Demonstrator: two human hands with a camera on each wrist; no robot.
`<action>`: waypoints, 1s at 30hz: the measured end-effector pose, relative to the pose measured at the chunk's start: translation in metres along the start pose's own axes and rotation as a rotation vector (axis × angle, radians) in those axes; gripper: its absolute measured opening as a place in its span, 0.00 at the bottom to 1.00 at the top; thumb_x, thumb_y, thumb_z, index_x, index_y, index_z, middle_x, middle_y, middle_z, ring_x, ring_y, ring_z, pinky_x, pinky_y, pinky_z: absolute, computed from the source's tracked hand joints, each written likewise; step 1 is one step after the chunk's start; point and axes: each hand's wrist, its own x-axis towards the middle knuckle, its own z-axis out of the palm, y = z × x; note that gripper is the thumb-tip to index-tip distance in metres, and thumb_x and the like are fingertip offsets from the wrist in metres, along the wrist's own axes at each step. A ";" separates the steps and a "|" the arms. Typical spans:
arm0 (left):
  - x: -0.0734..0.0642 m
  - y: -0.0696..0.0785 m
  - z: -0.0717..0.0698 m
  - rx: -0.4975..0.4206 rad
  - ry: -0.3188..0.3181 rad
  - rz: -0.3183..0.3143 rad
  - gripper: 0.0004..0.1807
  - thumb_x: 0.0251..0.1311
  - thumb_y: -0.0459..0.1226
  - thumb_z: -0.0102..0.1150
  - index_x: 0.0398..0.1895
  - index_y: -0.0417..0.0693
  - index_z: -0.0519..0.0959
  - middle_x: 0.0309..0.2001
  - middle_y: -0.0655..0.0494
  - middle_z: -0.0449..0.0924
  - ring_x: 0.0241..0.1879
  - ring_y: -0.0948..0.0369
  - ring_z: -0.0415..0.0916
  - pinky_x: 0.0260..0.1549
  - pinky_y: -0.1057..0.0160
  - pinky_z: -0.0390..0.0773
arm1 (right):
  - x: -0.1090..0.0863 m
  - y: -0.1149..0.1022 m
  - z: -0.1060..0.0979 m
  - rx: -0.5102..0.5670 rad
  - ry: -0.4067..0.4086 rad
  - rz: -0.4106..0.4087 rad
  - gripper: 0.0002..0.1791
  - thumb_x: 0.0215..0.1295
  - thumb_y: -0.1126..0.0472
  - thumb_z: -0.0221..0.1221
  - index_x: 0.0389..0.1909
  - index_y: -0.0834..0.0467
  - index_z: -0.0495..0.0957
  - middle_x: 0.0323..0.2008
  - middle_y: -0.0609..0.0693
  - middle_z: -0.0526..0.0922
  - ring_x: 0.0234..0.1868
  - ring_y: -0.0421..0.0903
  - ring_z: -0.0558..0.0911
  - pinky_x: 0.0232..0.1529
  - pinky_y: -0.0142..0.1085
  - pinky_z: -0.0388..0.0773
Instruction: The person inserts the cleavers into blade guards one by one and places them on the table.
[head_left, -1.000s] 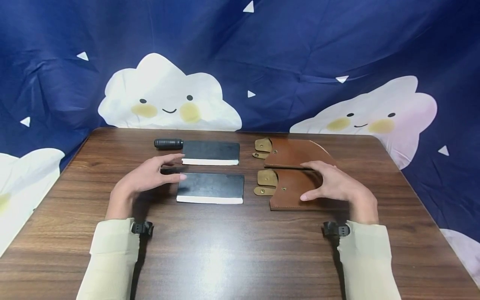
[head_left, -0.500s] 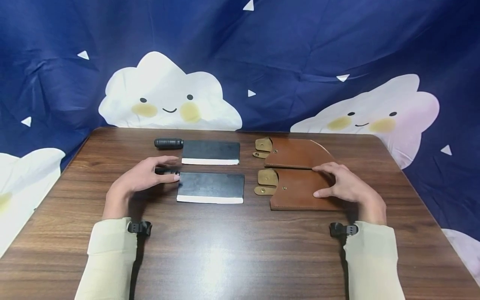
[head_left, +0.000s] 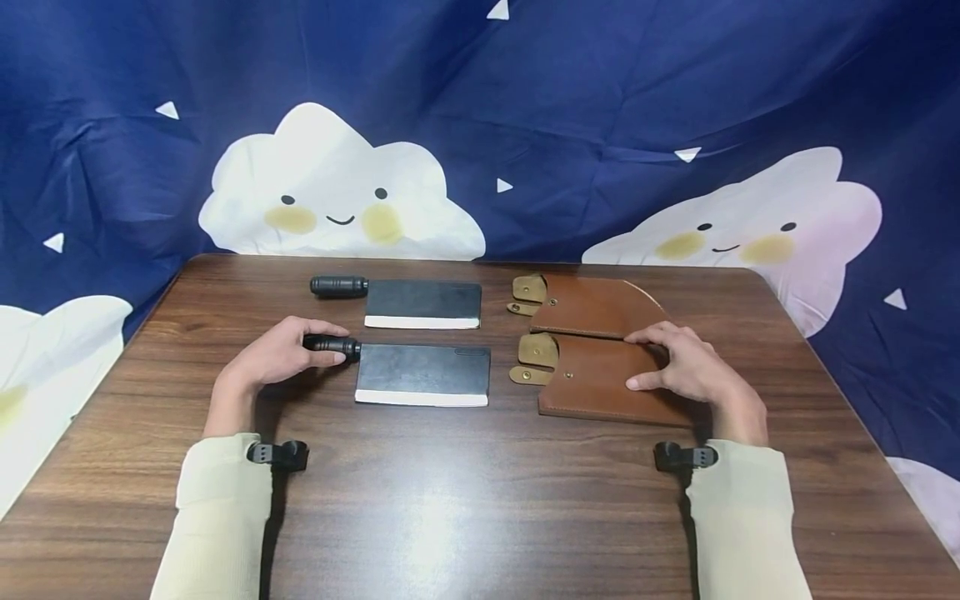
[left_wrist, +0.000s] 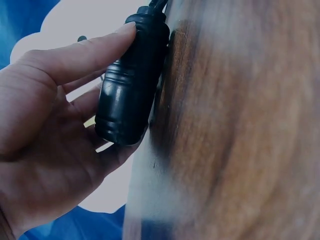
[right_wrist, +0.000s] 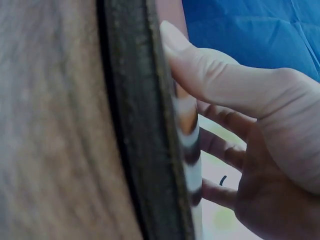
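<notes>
In the head view, the front cleaver (head_left: 423, 368) lies flat, its blade pointing right with a white strip along the lower edge. My left hand (head_left: 279, 354) grips its black ridged handle (left_wrist: 132, 80), thumb on the near side and fingers on the far side. On the right, my right hand (head_left: 693, 371) holds the front brown leather knife sheath (head_left: 592, 379) across its right end. The thumb presses on the leather in the right wrist view, and the fingers reach over to the far side. The sheath's strap flaps (head_left: 534, 375) stick out leftward.
Behind lie a second cleaver (head_left: 423, 302), handle to the left, and a second brown sheath (head_left: 592, 302), very close to the front one. All lie on a wooden table (head_left: 450, 517) with a blue cloud-patterned cloth (head_left: 525, 83) hanging behind it.
My left hand has drawn back from the blade and closed round the handle. My right hand has slid right along the front sheath, which now sits slightly turned.
</notes>
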 end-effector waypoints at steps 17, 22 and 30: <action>0.002 0.002 0.001 0.028 0.002 -0.009 0.21 0.64 0.37 0.68 0.58 0.39 0.82 0.49 0.47 0.84 0.47 0.52 0.72 0.52 0.54 0.69 | -0.001 -0.032 0.000 -0.027 -0.255 0.054 0.72 0.34 0.42 0.83 0.77 0.65 0.53 0.76 0.70 0.51 0.76 0.71 0.45 0.59 0.81 0.35; 0.002 0.002 0.001 0.028 0.000 -0.012 0.20 0.64 0.37 0.67 0.58 0.39 0.82 0.48 0.48 0.84 0.46 0.52 0.72 0.52 0.55 0.69 | 0.000 -0.040 0.002 -0.067 -0.292 0.090 0.76 0.31 0.43 0.84 0.78 0.66 0.49 0.77 0.70 0.46 0.76 0.71 0.40 0.60 0.80 0.35; 0.001 0.003 0.001 0.036 0.000 -0.021 0.20 0.64 0.37 0.67 0.58 0.40 0.82 0.48 0.48 0.84 0.47 0.51 0.71 0.52 0.54 0.68 | 0.001 -0.044 0.006 -0.117 -0.242 0.075 0.73 0.30 0.46 0.84 0.77 0.66 0.53 0.76 0.71 0.51 0.76 0.71 0.47 0.60 0.80 0.40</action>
